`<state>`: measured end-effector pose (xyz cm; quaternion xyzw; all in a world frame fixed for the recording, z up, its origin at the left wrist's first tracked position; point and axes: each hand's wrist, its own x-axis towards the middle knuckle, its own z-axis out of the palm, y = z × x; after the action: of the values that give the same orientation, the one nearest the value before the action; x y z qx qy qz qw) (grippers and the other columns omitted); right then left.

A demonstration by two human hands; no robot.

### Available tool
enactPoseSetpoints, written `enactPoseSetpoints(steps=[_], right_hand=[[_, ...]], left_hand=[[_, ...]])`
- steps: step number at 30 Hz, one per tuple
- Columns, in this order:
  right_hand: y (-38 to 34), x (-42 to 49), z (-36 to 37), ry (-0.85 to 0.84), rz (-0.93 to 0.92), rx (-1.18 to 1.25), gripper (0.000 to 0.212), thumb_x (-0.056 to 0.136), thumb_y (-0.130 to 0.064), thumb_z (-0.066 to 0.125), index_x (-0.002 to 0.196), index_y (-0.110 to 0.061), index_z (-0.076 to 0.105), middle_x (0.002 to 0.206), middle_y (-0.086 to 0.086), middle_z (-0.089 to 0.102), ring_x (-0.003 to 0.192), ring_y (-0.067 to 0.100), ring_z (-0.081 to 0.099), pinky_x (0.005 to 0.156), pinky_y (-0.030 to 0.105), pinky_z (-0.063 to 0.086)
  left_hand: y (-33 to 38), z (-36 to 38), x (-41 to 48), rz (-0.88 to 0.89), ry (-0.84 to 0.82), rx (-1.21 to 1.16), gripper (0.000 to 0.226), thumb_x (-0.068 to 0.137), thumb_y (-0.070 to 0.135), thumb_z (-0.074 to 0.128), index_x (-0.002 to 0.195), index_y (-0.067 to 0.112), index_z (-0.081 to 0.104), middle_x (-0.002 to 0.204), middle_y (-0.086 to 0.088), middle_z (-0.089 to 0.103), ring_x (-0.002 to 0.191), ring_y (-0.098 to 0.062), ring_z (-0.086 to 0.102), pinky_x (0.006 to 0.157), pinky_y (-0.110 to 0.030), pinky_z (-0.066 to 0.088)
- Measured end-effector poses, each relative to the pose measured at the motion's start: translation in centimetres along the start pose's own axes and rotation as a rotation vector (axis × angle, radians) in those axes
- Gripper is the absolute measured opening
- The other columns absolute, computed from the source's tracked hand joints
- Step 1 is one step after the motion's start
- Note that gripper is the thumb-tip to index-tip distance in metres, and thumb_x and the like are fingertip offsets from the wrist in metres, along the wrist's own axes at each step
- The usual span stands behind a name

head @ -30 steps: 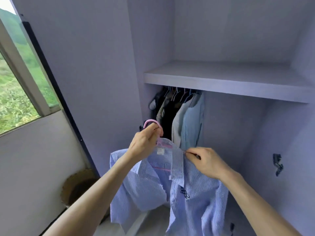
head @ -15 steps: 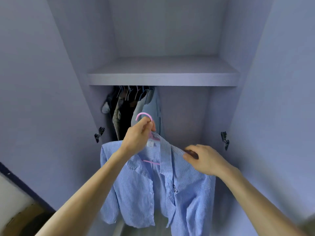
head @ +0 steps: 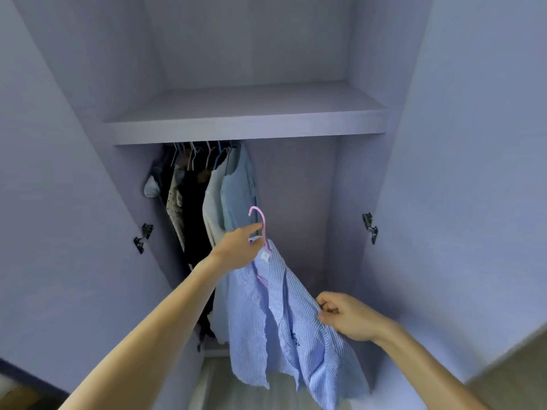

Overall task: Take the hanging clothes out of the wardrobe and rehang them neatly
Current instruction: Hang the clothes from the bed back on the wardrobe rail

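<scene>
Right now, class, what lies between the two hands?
The shirt spans the gap: the left hand holds its hanger and the right hand pinches its edge. The head view shows this.

Our left hand [head: 239, 250] reaches up and forward, holding the hanger [head: 262, 221]. Our right hand [head: 349, 316] sits lower, fingers curled, pinching the shirt [head: 284, 321].

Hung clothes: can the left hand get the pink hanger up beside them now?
Probably yes: left hand holds the pink hanger near the hung clothes, and the space right of them under the shelf looks free. Rail itself hidden.
</scene>
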<state>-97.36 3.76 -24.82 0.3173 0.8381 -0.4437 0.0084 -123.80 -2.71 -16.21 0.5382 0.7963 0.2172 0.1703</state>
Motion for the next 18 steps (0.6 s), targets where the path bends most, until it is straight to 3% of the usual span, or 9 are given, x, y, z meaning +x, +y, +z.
enactPoseSetpoints(steps=[2, 4, 7, 13, 16, 18], right_hand=[[0.4, 0.7, 1.4, 0.003, 0.048, 0.117, 0.008, 0.098, -0.019, 0.056, 0.091, -0.017, 0.058, 0.068, -0.007, 0.060, 0.058, 0.005, 0.045, 0.064, 0.029, 0.039], [0.1, 1.7, 2.7, 0.008, 0.079, 0.235, 0.013, 0.100, -0.011, 0.055, 0.087, -0.014, 0.057, 0.065, -0.009, 0.055, 0.055, 0.005, 0.045, 0.058, 0.023, 0.040], [-0.5, 4.5, 3.9, 0.069, 0.099, 0.333, 0.007, 0.099, -0.007, 0.055, 0.096, -0.004, 0.060, 0.072, -0.002, 0.058, 0.053, 0.004, 0.047, 0.056, 0.021, 0.041], [-2.7, 14.0, 2.8, 0.165, 0.110, 0.408, 0.013, 0.100, -0.011, 0.054, 0.101, -0.001, 0.061, 0.077, 0.004, 0.058, 0.061, 0.010, 0.049, 0.061, 0.026, 0.043], [-4.0, 19.5, 0.7, 0.200, 0.101, 0.395, 0.019, 0.099, -0.012, 0.054, 0.105, 0.006, 0.057, 0.078, 0.005, 0.057, 0.065, 0.012, 0.049, 0.063, 0.031, 0.043], [-5.2, 23.0, -1.1, 0.224, 0.081, 0.368, 0.020, 0.100, -0.013, 0.053, 0.102, 0.007, 0.054, 0.077, 0.006, 0.054, 0.064, 0.013, 0.049, 0.063, 0.031, 0.043]], left_hand=[[-2.1, 0.1, -0.4, -0.036, -0.046, 0.050, 0.040, 0.101, 0.029, 0.048, 0.140, 0.026, 0.053, 0.137, -0.004, 0.059, 0.113, -0.024, 0.058, 0.096, -0.030, 0.042], [-4.8, -0.1, -1.0, -0.091, -0.048, 0.071, 0.047, 0.098, 0.036, 0.051, 0.145, 0.033, 0.047, 0.147, 0.000, 0.052, 0.129, -0.021, 0.050, 0.109, -0.035, 0.039], [-9.1, -1.6, -2.0, -0.208, -0.063, 0.230, 0.055, 0.098, 0.046, 0.048, 0.151, 0.041, 0.034, 0.162, 0.002, 0.026, 0.149, -0.022, 0.022, 0.120, -0.049, 0.022], [-15.4, -8.2, -2.0, -0.364, 0.182, 0.501, 0.069, 0.099, 0.049, 0.044, 0.157, 0.038, 0.009, 0.167, -0.001, -0.005, 0.153, -0.022, -0.010, 0.119, -0.058, -0.003], [-17.9, -11.8, -2.1, -0.399, 0.346, 0.734, 0.074, 0.099, 0.049, 0.041, 0.157, 0.038, -0.003, 0.166, -0.001, -0.016, 0.152, -0.024, -0.017, 0.116, -0.060, -0.010], [-19.7, -14.2, -2.1, -0.439, 0.441, 0.846, 0.078, 0.099, 0.050, 0.039, 0.155, 0.035, -0.013, 0.164, -0.002, -0.022, 0.151, -0.025, -0.020, 0.111, -0.057, -0.024]])
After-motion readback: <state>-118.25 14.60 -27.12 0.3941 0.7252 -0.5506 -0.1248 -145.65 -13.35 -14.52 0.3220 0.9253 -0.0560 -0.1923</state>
